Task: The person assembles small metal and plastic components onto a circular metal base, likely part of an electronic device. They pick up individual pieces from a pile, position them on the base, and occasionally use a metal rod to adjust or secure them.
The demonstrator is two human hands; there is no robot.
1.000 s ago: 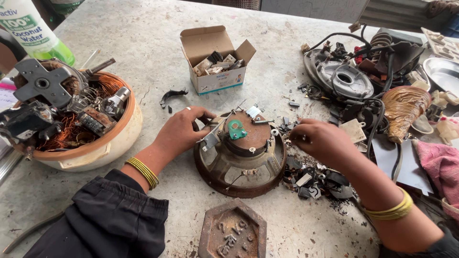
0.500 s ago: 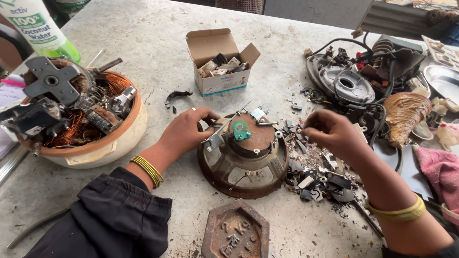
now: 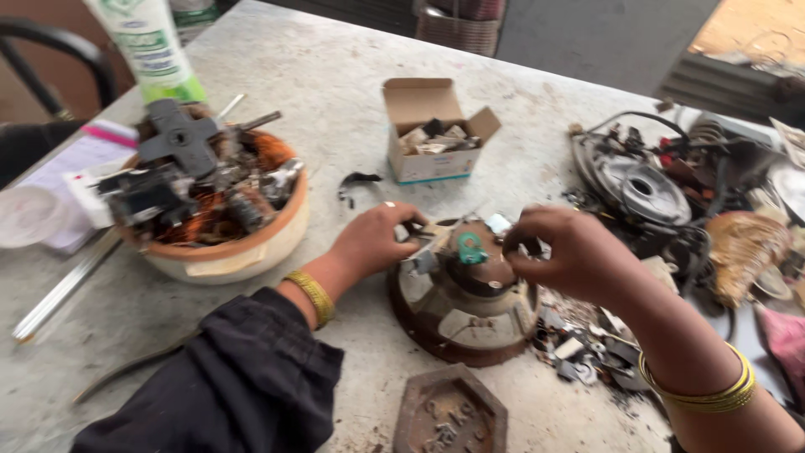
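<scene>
A round rusty brown motor housing [image 3: 461, 315] with a small green part on top lies on the grey table [image 3: 335, 101] in front of me. My left hand [image 3: 373, 239] grips a small metal piece at the housing's upper left edge. Over the housing's upper right edge, my right hand [image 3: 570, 252] has its fingers pinched together on something small that I cannot make out. Both wrists wear gold bangles, and the left arm has a dark sleeve.
An orange bowl [image 3: 235, 252] of copper windings and metal parts stands at the left. A small open cardboard box [image 3: 432, 138] of parts sits behind the housing. Loose scraps [image 3: 587, 348], wires and a metal disc [image 3: 641, 189] crowd the right. A hexagonal metal block [image 3: 453, 411] lies near me. A green-and-white tube [image 3: 151, 50] stands far left.
My right hand has moved left from the scrap pile to the housing's upper right edge. My left hand stays on the housing's upper left. The view has moved closer.
</scene>
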